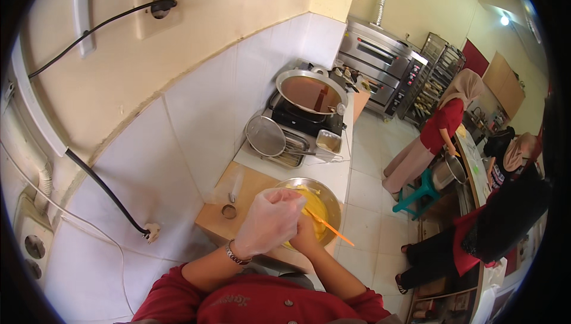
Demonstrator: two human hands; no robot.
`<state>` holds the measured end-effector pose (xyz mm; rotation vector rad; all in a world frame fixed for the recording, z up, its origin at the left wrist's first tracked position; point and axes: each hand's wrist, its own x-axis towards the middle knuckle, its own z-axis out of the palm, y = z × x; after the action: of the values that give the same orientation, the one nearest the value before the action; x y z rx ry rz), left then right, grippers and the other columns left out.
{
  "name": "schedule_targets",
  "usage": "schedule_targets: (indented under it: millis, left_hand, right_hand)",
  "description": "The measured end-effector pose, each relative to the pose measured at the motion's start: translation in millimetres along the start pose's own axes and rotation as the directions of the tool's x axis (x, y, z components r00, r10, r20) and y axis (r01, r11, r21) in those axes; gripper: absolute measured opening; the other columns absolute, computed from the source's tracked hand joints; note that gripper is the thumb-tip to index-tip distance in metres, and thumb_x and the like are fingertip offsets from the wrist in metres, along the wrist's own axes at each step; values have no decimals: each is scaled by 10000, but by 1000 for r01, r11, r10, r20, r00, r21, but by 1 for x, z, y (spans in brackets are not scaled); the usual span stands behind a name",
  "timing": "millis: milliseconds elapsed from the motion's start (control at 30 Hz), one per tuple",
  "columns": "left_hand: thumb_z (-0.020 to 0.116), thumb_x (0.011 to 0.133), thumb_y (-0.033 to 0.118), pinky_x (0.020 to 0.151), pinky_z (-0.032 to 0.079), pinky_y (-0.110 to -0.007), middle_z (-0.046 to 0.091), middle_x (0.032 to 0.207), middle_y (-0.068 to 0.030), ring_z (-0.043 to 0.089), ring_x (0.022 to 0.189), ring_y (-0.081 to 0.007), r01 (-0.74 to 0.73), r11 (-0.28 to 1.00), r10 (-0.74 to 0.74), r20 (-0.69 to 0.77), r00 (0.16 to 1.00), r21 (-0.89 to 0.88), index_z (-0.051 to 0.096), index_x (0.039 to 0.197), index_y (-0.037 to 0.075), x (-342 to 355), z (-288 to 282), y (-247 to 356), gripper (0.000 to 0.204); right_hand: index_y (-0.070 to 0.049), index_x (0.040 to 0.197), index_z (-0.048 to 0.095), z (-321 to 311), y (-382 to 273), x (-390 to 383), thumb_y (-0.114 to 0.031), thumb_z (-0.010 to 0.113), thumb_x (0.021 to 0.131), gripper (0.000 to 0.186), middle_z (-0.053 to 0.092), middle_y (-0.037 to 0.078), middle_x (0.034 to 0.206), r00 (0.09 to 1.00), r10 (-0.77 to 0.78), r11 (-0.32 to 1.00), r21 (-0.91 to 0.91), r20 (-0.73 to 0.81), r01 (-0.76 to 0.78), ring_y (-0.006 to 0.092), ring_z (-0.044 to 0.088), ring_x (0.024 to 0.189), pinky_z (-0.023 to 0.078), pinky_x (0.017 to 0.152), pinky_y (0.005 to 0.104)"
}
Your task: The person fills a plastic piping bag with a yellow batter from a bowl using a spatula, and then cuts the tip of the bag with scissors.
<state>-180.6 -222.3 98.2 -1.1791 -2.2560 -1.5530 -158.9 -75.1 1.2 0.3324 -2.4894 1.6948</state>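
Note:
My left hand (270, 220) wears a clear plastic glove and is raised over the near-left side of a metal bowl (336, 208). Its fingers are bent inward and closed; what they hold, if anything, is hidden. Bare and curled, my right hand (305, 236) meets the gloved hand from the right, its fingertips out of sight behind it. Yellow batter (315, 204) fills part of the bowl beneath both hands. An orange-handled spatula (333, 229) leans in the batter, its handle sticking out over the right rim.
Beyond the bowl, a mesh strainer (266, 136) rests by a metal tray (292, 156) and a small container (329, 141). A wide pan of brown oil (312, 92) sits on a black stove (297, 117). A ring-shaped piece (229, 211) lies left. Several people work at right.

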Motion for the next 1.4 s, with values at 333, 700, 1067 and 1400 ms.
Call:
schedule_targets:
  millis: [333,700,1067,1400]
  left_hand:
    - [719,702,162,660,478,-251,620,792,-40,584,705,-108,431,901,-433,-75,898,-45,558,1004,27,-33,-19,-28,368]
    - [708,677,257,697,482,-308,657,839,-85,638,794,-226,357,930,-366,320,874,89,629,912,71,-52,34,-32,310]
    - [664,716,221,545,470,-305,614,632,-28,591,552,-149,664,735,-673,-267,690,-137,604,852,63,-76,63,-81,217]
    - [613,776,247,585,439,-283,536,654,-25,523,581,-163,781,622,-374,-860,348,45,556,875,38,-50,108,-146,238]
  right_hand:
    - [-36,1035,580,-44,-53,12,-183,650,773,308,606,133,962,965,-191,916,-322,178,240,309,586,900,465,793,356]
    - [28,915,534,-9,-8,-28,-117,477,837,174,584,196,944,822,3,970,-202,570,137,379,558,859,446,785,399]
    - [8,907,599,-122,49,-62,-277,525,877,296,620,207,894,851,523,501,-792,-44,-349,374,597,856,483,710,421]
    - [-9,853,587,-103,47,-20,-136,514,809,153,631,175,811,708,689,363,-919,156,-152,306,641,771,512,610,394]
